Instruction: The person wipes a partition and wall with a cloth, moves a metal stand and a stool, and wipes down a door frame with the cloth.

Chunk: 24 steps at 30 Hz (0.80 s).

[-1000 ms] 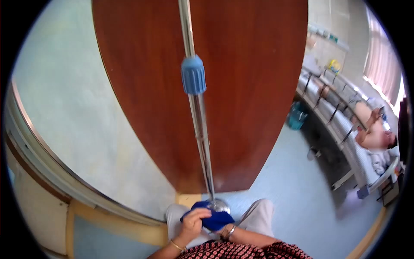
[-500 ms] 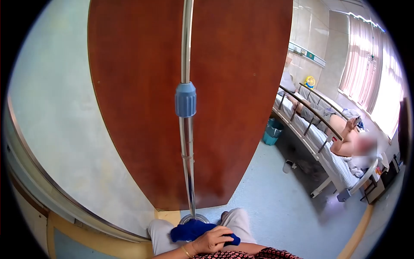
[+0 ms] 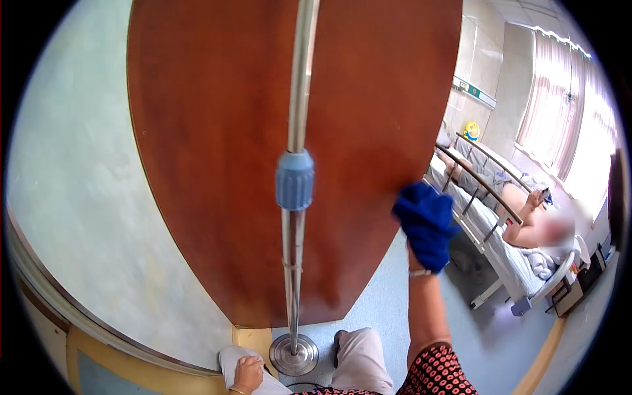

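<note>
My right hand (image 3: pixel 416 249) is raised at the end of an outstretched arm, mostly covered by the dark blue cloth (image 3: pixel 426 220) it holds. The cloth is bunched over the fingers beside the right edge of a reddish-brown door (image 3: pixel 217 164); whether it touches the door I cannot tell. Low down, my left hand (image 3: pixel 248 374) rests on my left leg with its fingers curled in, and no object shows in it. Between me and the door stands a shiny metal pole (image 3: pixel 293 263) with a blue-grey collar (image 3: pixel 294 181) and a round metal base (image 3: pixel 293 354).
To the right is a bed (image 3: pixel 490 227) with side rails, on which a person (image 3: pixel 517 197) lies holding a phone. A yellow fan (image 3: pixel 471 130) stands beyond it. A pale wall (image 3: pixel 79 164) is on the left. Blue floor (image 3: pixel 385 289) runs between door and bed.
My right hand has risen from my lap to the right, carrying the blue cloth up beside the door edge. My left hand now shows on my leg, and the pole's base is uncovered.
</note>
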Motion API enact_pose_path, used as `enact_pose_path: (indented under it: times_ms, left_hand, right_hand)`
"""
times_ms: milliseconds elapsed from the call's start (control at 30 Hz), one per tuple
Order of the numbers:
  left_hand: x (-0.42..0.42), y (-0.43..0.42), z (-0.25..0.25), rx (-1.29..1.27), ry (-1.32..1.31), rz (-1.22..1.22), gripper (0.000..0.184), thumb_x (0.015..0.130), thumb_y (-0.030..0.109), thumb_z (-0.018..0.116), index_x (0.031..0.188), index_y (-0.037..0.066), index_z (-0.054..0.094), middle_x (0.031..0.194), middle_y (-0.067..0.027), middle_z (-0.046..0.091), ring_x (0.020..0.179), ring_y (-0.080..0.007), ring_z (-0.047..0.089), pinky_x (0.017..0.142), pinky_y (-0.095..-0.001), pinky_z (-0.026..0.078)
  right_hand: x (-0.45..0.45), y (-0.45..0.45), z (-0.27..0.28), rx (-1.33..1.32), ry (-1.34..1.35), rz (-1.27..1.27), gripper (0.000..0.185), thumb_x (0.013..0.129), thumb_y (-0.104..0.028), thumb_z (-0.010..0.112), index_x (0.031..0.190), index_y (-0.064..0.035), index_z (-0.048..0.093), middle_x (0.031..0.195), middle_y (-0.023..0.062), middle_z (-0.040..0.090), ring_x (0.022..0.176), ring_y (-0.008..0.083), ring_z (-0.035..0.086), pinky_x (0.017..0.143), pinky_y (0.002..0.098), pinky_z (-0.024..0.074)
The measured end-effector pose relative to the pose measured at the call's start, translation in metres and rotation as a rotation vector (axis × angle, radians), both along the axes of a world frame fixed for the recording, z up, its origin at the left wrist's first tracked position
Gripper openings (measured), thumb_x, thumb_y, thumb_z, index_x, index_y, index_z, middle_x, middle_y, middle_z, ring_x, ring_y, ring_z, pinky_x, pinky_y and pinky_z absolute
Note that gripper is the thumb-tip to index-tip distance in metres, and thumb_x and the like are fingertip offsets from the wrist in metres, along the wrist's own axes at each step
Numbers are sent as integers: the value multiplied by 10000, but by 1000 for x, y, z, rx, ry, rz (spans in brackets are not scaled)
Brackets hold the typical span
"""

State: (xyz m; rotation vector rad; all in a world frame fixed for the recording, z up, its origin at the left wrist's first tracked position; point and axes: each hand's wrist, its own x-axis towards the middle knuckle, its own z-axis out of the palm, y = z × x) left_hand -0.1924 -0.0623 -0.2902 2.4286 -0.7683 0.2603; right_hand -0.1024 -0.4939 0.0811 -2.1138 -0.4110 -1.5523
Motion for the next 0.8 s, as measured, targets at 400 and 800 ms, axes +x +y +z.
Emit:
enact_pose_path:
  times_ms: [400, 800]
  left_hand:
    - [2, 13, -25, 87, 204, 94, 193, 723, 169, 533, 835, 153, 689, 905, -39, 664, 894, -232, 585, 856, -388, 401]
    - [42, 4, 39, -255, 398, 98, 179, 798, 181, 519, 800, 54, 645, 720, -196, 591, 699, -382, 566, 633, -440, 454]
  right_hand:
    - [145, 140, 175, -452, -325, -561, 579, 800, -334, 585, 1167, 98, 469, 1306, 294, 359, 1247, 409, 302, 1053, 459, 230]
    - [154, 236, 90, -1159, -174, -41, 462, 668, -261, 676, 1093, -112, 572, 1200, 8, 488, 1193, 206, 394, 1056, 360, 302]
